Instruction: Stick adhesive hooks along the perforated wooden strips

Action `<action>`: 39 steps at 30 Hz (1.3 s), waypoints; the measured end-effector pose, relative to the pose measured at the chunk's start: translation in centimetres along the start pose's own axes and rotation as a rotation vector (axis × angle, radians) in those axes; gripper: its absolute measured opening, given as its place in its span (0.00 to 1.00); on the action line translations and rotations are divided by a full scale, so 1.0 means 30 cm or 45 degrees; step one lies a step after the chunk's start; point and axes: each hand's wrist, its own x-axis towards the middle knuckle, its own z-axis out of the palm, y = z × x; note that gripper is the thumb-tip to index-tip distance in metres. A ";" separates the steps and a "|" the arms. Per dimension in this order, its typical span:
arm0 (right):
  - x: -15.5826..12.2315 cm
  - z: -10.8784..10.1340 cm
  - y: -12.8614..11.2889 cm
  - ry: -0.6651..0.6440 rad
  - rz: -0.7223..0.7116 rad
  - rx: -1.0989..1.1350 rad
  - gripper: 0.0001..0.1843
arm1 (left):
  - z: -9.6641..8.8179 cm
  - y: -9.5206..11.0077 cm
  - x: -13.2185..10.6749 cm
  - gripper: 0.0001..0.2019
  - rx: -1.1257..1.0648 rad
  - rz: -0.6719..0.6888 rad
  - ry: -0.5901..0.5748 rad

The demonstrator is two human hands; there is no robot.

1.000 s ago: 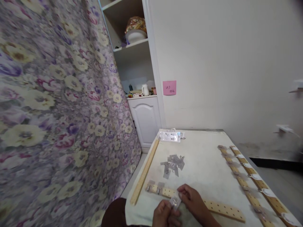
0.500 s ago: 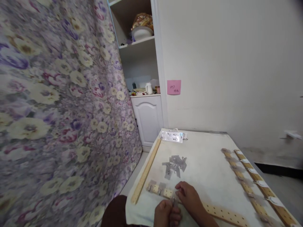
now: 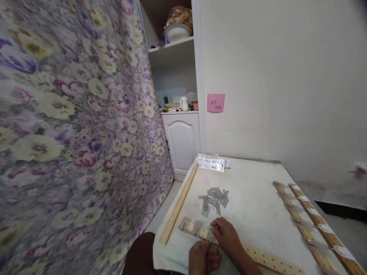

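Observation:
Close to the table's front edge lies a pale wooden strip (image 3: 269,261) with rows of holes. Clear adhesive hooks (image 3: 195,228) with small metal hooks sit along its left end. Another adhesive hook (image 3: 211,240) is at the strip between my hands. My left hand (image 3: 203,258) is closed with curled fingers at the lower side of this hook. My right hand (image 3: 227,233) pinches at its upper edge, thumb and forefinger together; the fingertips partly hide the patch. Beyond them is a loose pile of clear adhesive hooks (image 3: 213,200).
A bare wooden strip (image 3: 179,206) runs along the table's left edge. Two strips with hooks, one pale (image 3: 304,231) and one brown (image 3: 327,236), lie at the right. Packaged hooks (image 3: 210,164) lie at the back. A floral curtain (image 3: 86,133) hangs left.
The camera view has shifted slightly. Both hands stay at the same hook on the strip, with the right fingertips a little nearer its upper edge.

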 end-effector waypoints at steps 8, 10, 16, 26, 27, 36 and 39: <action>-0.003 0.007 0.011 -0.019 -0.005 -0.045 0.10 | 0.010 0.014 -0.005 0.08 -0.015 -0.014 0.037; -0.003 0.006 0.013 -0.034 0.001 -0.035 0.10 | 0.012 0.016 -0.007 0.08 -0.022 -0.019 0.047; -0.002 0.001 0.021 -0.099 0.032 -0.001 0.12 | 0.019 0.024 -0.016 0.07 -0.017 -0.030 0.048; -0.006 -0.008 0.000 -0.127 0.128 0.020 0.13 | 0.019 0.027 -0.016 0.08 0.005 -0.018 0.048; -0.005 -0.008 -0.001 -0.129 0.131 0.025 0.13 | 0.020 0.028 -0.016 0.08 0.008 -0.017 0.050; 0.011 -0.005 0.011 -0.167 0.182 0.064 0.14 | 0.019 0.017 -0.010 0.09 0.029 0.010 0.046; 0.017 -0.005 0.015 -0.184 0.202 0.103 0.15 | 0.017 0.014 -0.002 0.08 0.043 -0.004 0.037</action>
